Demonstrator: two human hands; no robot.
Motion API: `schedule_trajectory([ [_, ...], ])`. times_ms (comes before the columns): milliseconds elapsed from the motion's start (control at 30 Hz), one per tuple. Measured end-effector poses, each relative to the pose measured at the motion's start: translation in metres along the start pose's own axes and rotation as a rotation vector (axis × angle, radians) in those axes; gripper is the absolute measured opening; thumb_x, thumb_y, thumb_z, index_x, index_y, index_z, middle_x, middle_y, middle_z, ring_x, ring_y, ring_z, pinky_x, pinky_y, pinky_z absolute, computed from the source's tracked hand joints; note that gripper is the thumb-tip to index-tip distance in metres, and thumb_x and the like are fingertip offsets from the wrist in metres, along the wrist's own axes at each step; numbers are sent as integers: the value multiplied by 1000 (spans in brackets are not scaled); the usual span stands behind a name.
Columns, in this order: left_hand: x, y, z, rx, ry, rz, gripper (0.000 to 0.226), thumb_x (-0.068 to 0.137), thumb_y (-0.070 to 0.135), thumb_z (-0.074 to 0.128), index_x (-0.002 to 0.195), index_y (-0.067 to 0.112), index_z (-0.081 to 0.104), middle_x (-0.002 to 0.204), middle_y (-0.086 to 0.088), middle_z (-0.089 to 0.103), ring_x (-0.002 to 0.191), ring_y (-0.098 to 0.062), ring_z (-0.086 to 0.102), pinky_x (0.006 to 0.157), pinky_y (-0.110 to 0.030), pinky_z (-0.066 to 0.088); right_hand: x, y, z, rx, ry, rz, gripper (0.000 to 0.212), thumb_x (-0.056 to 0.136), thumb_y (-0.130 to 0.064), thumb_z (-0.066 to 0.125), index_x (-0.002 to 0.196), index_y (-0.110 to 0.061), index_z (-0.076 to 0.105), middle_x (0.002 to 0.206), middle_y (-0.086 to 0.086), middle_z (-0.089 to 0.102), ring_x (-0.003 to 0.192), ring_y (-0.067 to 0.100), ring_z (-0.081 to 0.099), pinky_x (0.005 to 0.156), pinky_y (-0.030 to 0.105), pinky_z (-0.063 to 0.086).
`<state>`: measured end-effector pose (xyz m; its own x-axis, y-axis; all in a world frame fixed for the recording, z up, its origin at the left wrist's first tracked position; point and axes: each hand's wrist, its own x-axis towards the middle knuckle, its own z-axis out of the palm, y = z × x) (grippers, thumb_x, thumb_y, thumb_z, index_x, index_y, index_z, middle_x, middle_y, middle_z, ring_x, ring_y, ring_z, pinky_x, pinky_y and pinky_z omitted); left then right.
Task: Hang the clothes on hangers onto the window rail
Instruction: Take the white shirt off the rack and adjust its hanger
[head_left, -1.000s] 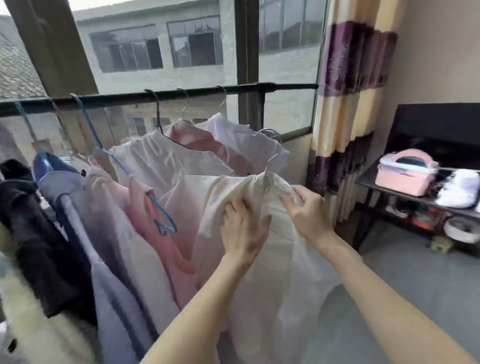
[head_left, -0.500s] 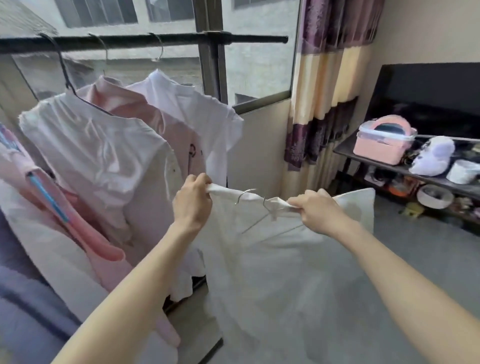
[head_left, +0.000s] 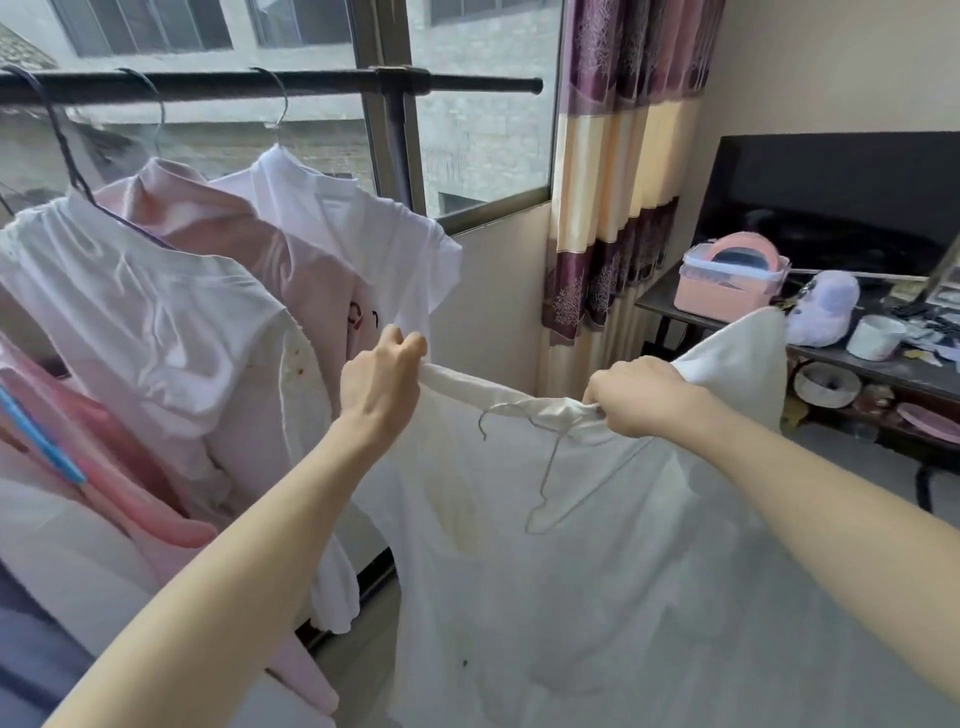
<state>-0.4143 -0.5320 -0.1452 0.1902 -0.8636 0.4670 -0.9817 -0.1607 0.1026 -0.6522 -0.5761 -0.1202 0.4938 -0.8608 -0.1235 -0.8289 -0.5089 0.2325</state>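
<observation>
White garment (head_left: 571, 545) stretched between hands, hanging below them, well under window rail (head_left: 270, 85). Thin wire hanger (head_left: 545, 467) lying against cloth just below right hand. Left hand (head_left: 382, 382) clenched on bunched collar edge. Right hand (head_left: 641, 397) clenched on gathered fabric at hanger neck. Left of left hand: white shirt (head_left: 135, 312), pink top (head_left: 249, 234) hung on rail. Beyond right hand: pink box (head_left: 727, 291) on shelf (head_left: 883, 369).

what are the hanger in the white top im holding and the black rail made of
The thin grey hanger looks like bare metal wire: very slim, bent into a hook, dull finish. The black window rail seems a painted or coated metal tube: round, smooth, slight sheen; the core is unclear. The white garment, gripped by the left hand and right hand, looks like thin, soft woven fabric.
</observation>
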Motion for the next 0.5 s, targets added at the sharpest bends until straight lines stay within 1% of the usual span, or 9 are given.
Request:
schedule_trajectory([
  [33, 1, -3, 2, -1, -5, 6, 29, 81, -5, 43, 103, 8, 57, 98, -17, 50, 75, -43, 57, 59, -38, 33, 0, 2, -3, 17, -49, -25, 31, 85, -4, 43, 64, -27, 46, 73, -3, 51, 83, 30, 50, 63, 28, 31],
  [100, 4, -11, 5, -32, -5, -16, 26, 82, -3, 44, 101, 9, 57, 99, -16, 51, 77, -42, 56, 60, -38, 33, 2, 12, -9, 225, -132, -64, 37, 85, -4, 44, 54, -25, 40, 61, -5, 43, 71, 22, 45, 54, 27, 30],
  [167, 7, -22, 8, -94, -6, -66, 23, 84, 1, 45, 99, 12, 59, 98, -13, 52, 80, -41, 55, 64, -39, 36, 6, 26, -12, 554, -90, -85, 39, 90, -7, 49, 55, -23, 44, 60, -6, 43, 62, 13, 41, 55, 24, 30],
  [233, 8, -31, 12, -139, -49, -73, 19, 87, 9, 48, 100, 15, 61, 97, -10, 53, 85, -40, 55, 68, -41, 40, 9, 31, -7, 760, -3, -75, 31, 91, -13, 53, 62, -23, 51, 64, -2, 46, 63, 12, 41, 59, 26, 31],
  [300, 7, -36, 16, -182, -76, -60, 14, 88, 15, 53, 100, 17, 61, 96, -9, 54, 88, -40, 55, 69, -41, 42, 15, 25, 7, 764, 20, -25, 31, 91, -16, 54, 61, -25, 50, 64, -1, 48, 65, 16, 43, 59, 30, 31],
  [367, 8, -40, 17, -216, -71, -57, 13, 88, 17, 55, 100, 16, 61, 97, -9, 54, 88, -39, 56, 69, -42, 44, 21, 13, 23, 665, 68, 56, 34, 91, -18, 53, 58, -26, 50, 65, -1, 52, 68, 21, 48, 59, 32, 34],
  [433, 8, -44, 16, -220, -68, -75, 16, 87, 19, 59, 103, 15, 61, 100, -10, 54, 89, -39, 56, 70, -42, 43, 24, 0, 31, 602, 174, 136, 23, 90, -20, 50, 69, -24, 60, 75, 4, 61, 80, 30, 53, 66, 35, 40],
  [467, 8, -46, 15, -222, -71, -86, 19, 87, 21, 60, 105, 15, 60, 101, -11, 54, 90, -40, 55, 71, -43, 44, 25, -5, 32, 625, 233, 172, 20, 90, -20, 49, 74, -22, 62, 78, 8, 62, 83, 33, 54, 69, 36, 41],
  [500, 6, -47, 13, -231, -69, -93, 22, 87, 23, 61, 107, 15, 59, 102, -11, 54, 91, -40, 55, 73, -44, 44, 26, -10, 33, 677, 281, 201, 20, 89, -18, 49, 72, -20, 60, 75, 10, 61, 83, 36, 54, 68, 37, 41],
])
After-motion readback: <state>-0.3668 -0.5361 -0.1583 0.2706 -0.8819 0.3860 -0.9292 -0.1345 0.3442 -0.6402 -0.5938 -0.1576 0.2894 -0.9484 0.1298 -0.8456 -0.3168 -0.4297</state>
